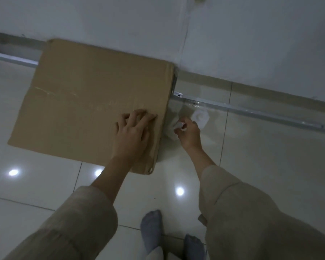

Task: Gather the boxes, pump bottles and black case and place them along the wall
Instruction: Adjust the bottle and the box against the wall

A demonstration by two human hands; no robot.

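Left hand — fingers spread wide, resting flat on the cardboard box at frame centre. Right hand — fingers curled, gripping the white pump bottle just right of the box.

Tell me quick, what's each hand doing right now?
Left hand: open, fingers resting on the cardboard box.
Right hand: gripping a pump bottle top.

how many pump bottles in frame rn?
2. One white pump bottle is gripped by the right hand, just right of the cardboard box. A second bottle stands on the floor beyond it, nearer the wall. The box may hide others.
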